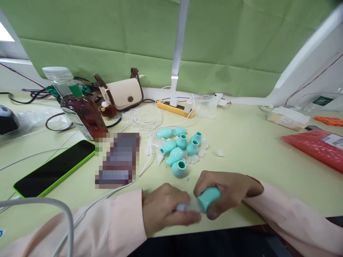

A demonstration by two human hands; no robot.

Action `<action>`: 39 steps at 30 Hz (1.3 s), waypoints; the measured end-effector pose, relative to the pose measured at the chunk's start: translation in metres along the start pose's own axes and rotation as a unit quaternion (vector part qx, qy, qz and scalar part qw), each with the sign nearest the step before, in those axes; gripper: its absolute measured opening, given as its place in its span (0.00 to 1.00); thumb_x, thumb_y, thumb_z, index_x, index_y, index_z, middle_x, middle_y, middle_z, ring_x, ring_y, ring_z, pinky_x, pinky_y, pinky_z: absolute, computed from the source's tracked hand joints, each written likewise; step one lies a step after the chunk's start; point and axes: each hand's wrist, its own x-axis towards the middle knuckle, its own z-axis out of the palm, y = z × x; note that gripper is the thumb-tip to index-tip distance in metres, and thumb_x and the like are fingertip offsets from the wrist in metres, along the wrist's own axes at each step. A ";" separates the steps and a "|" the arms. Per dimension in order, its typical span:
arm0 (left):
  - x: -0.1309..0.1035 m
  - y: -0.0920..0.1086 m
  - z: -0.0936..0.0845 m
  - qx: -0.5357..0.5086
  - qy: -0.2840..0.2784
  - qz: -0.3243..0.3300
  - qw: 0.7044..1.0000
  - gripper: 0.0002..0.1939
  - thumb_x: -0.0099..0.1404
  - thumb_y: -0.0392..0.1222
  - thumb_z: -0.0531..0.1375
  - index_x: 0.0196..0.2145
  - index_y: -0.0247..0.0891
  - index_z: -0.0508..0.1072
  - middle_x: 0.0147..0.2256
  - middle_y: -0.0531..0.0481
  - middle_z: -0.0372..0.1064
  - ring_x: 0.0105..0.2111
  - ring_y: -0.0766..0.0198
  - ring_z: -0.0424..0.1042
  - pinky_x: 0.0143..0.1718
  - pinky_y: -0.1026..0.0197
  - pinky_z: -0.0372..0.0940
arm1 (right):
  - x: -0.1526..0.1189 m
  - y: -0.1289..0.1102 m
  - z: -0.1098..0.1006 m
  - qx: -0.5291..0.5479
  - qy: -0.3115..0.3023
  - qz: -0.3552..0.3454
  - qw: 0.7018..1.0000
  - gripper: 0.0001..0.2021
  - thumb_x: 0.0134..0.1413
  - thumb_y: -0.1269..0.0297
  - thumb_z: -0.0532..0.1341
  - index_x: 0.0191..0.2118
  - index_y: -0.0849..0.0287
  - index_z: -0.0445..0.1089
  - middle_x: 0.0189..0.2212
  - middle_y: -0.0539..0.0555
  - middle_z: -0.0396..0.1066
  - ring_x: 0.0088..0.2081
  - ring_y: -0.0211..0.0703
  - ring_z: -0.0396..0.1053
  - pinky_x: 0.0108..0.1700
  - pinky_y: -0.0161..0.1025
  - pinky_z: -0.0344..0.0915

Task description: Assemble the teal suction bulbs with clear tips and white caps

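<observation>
My right hand is wrapped round a small turquoise vase-shaped piece, tilted toward my left hand. Between the thumb and curled fingers of my left hand is a small translucent piece, blurred, close to the end of the turquoise piece; whether they touch is unclear. Beyond my hands lies a cluster of several glossy turquoise vase-shaped pieces, some upright with round openings, others on their sides. Translucent whitish scraps are scattered among and around them.
Left of the cluster are a blurred-out flat object, a green-edged phone and a bottle. A cream bag and yellow power strip stand behind, with white cables. At right lie a red package and a tissue pack.
</observation>
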 end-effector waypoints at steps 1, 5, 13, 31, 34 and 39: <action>-0.001 0.003 0.000 -0.009 0.005 0.017 1.000 0.18 0.61 0.48 0.47 0.18 0.37 0.59 0.15 0.57 0.53 0.15 0.72 0.55 0.16 0.67 0.50 | 0.000 0.003 -0.002 0.061 -0.027 0.007 0.998 0.13 0.43 0.56 0.59 0.22 0.63 0.64 0.16 0.45 0.54 0.19 0.29 0.53 0.21 0.28 0.52; -0.002 0.006 -0.005 0.015 0.061 -0.013 0.998 0.17 0.64 0.42 0.43 0.19 0.38 0.59 0.14 0.57 0.52 0.15 0.72 0.53 0.17 0.67 0.50 | 0.002 0.015 -0.009 0.230 0.009 0.015 0.973 0.15 0.39 0.55 0.61 0.24 0.65 0.66 0.18 0.47 0.60 0.19 0.29 0.57 0.20 0.27 0.54; 0.010 -0.010 -0.008 0.350 -0.004 -0.119 0.929 0.09 0.61 0.43 0.48 0.29 0.36 0.62 0.25 0.50 0.64 0.22 0.61 0.67 0.20 0.63 0.58 | -0.010 0.030 -0.030 0.243 -0.007 0.036 0.969 0.18 0.33 0.52 0.63 0.23 0.65 0.67 0.17 0.48 0.62 0.18 0.30 0.57 0.21 0.29 0.56; 0.010 -0.024 -0.016 0.389 0.083 -0.104 0.912 0.08 0.59 0.36 0.46 0.36 0.36 0.61 0.38 0.44 0.60 0.22 0.64 0.66 0.17 0.63 0.60 | 0.008 0.023 0.002 -0.112 0.280 0.030 0.953 0.15 0.40 0.55 0.61 0.36 0.57 0.66 0.32 0.50 0.66 0.34 0.40 0.63 0.37 0.35 0.60; 0.005 -0.019 -0.018 0.353 0.144 -0.033 0.924 0.10 0.57 0.33 0.44 0.36 0.36 0.60 0.33 0.45 0.62 0.23 0.64 0.65 0.17 0.64 0.58 | 0.006 0.020 0.004 -0.175 0.314 0.021 0.933 0.14 0.42 0.55 0.59 0.35 0.57 0.65 0.33 0.51 0.66 0.36 0.41 0.62 0.40 0.37 0.58; 0.004 -0.010 -0.015 0.276 0.166 0.026 0.946 0.15 0.57 0.50 0.44 0.29 0.35 0.60 0.18 0.52 0.61 0.16 0.64 0.62 0.15 0.64 0.55 | 0.009 0.008 0.013 -0.234 0.289 -0.030 0.928 0.09 0.48 0.59 0.56 0.33 0.59 0.62 0.27 0.50 0.65 0.30 0.36 0.62 0.34 0.34 0.57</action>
